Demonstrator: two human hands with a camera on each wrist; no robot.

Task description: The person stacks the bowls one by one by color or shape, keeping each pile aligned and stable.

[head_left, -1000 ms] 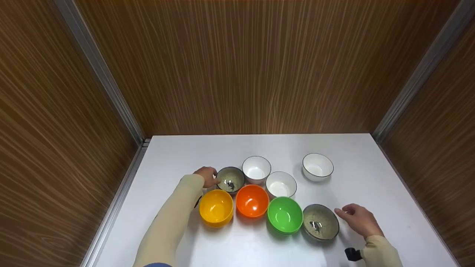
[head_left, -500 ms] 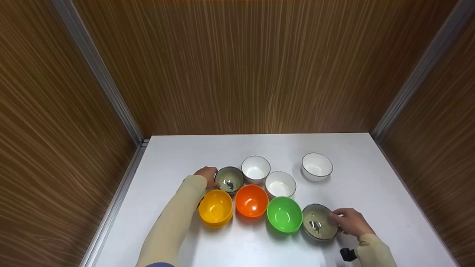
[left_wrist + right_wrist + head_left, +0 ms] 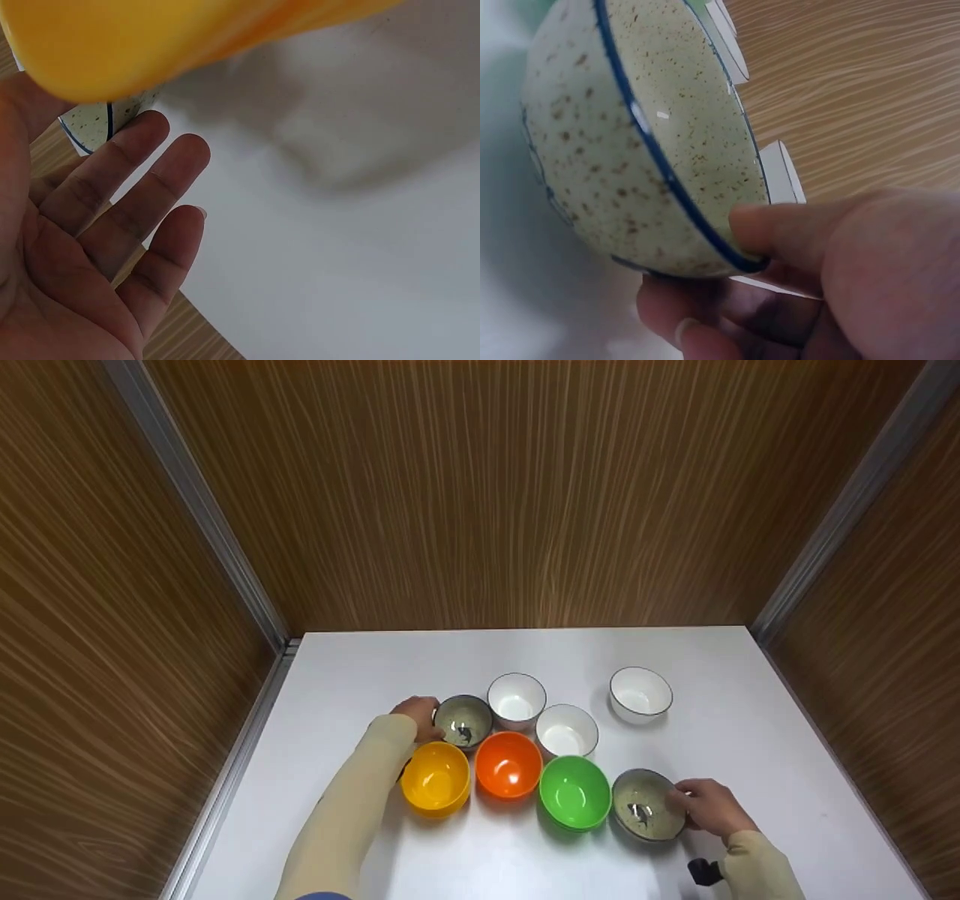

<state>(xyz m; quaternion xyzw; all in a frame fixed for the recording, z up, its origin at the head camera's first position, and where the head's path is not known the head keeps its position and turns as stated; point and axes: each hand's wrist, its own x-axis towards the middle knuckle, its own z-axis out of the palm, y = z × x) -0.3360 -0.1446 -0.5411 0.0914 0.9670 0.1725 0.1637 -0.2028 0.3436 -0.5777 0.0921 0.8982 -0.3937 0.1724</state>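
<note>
My right hand [image 3: 712,808] pinches the right edge of a grey-green speckled bowl [image 3: 640,793], thumb inside the rim and fingers under the outer wall. The right wrist view shows this bowl's blue rim and brown-flecked side [image 3: 592,150] close up. My left hand [image 3: 418,718] holds the left rim of a second speckled bowl [image 3: 469,709]. In the left wrist view, the yellow bowl [image 3: 112,45] hides the thumb tip, and the other fingers [image 3: 161,206] extend beside the speckled bowl's wall.
Orange [image 3: 508,765] and green [image 3: 575,793] bowls stand between the speckled ones, the green apparently stacked. Two white bowls [image 3: 517,697] sit behind them, and another white bowl [image 3: 640,694] stands apart at right. Wood-grain panels [image 3: 480,495] enclose the white table [image 3: 360,660].
My right hand has moved left and taken hold of the right speckled bowl's rim, and that bowl has shifted very slightly. My left hand has stayed at the other speckled bowl.
</note>
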